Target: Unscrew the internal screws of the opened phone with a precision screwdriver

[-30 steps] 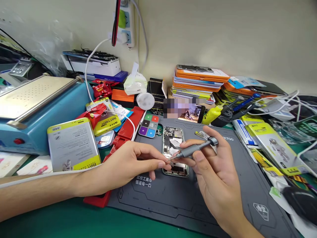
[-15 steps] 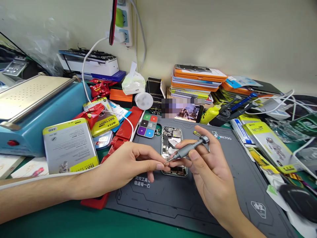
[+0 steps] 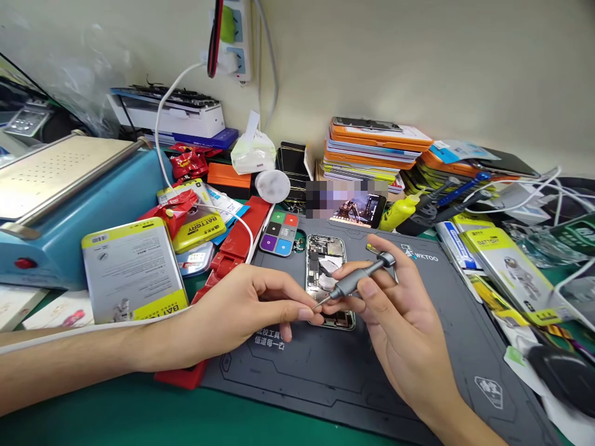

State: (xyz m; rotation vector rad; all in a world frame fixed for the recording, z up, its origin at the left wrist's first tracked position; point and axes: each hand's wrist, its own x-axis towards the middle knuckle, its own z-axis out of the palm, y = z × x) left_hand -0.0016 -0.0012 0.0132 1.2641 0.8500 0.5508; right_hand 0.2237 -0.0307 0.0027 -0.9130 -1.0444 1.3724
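An opened phone (image 3: 325,263) with its insides showing lies on a dark grey work mat (image 3: 353,371). My right hand (image 3: 400,322) grips a grey metal screwdriver (image 3: 357,280) slanted down to the left, its tip just above the phone's lower half. My left hand (image 3: 242,313) has its thumb and forefinger pinched together right at the screwdriver's tip; whether a small part sits between them cannot be told. Both hands cover the phone's lower end.
A coloured parts tray (image 3: 279,233) lies left of the phone, and a red holder (image 3: 232,248) beyond it. A blue heating machine (image 3: 60,204) stands far left with a battery box (image 3: 132,269) beside it. Stacked boxes (image 3: 372,152), cables and battery packs (image 3: 506,266) crowd the back and right.
Both hands stay together at the screwdriver's tip; the screwdriver's cap end has dipped a little. The view has shifted slightly.
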